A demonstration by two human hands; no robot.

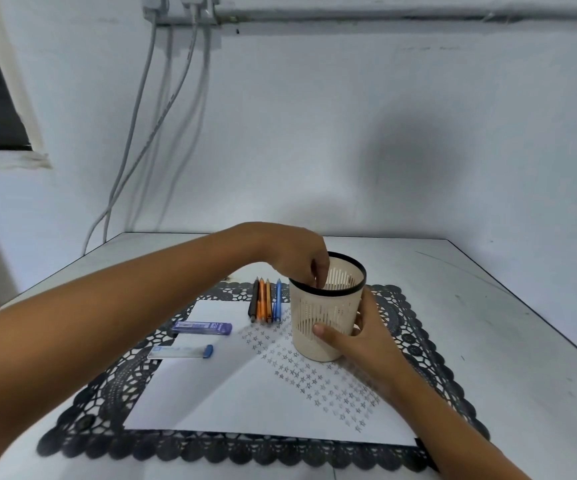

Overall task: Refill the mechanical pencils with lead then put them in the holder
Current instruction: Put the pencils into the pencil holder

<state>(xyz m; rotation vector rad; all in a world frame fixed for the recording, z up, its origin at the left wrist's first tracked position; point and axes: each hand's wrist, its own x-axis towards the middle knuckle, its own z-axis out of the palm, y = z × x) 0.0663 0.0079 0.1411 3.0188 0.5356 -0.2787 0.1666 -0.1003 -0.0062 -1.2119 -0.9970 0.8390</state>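
A cream slotted holder [321,317] with a black rim stands on the white paper. My right hand [359,337] grips its side, thumb across the front. My left hand [297,254] hangs over the rim with fingertips dipped inside; whether they hold anything is hidden. Several mechanical pencils [265,301], black, orange and blue, lie side by side just left of the holder. Two lead cases lie further left: a purple one [201,328] and a clear one with a blue cap [180,352].
A white paper sheet [231,393] with rows of small drawn stars lies on a black lace mat [107,386], on a white table [488,323]. Cables [134,140] hang down the wall at the back left.
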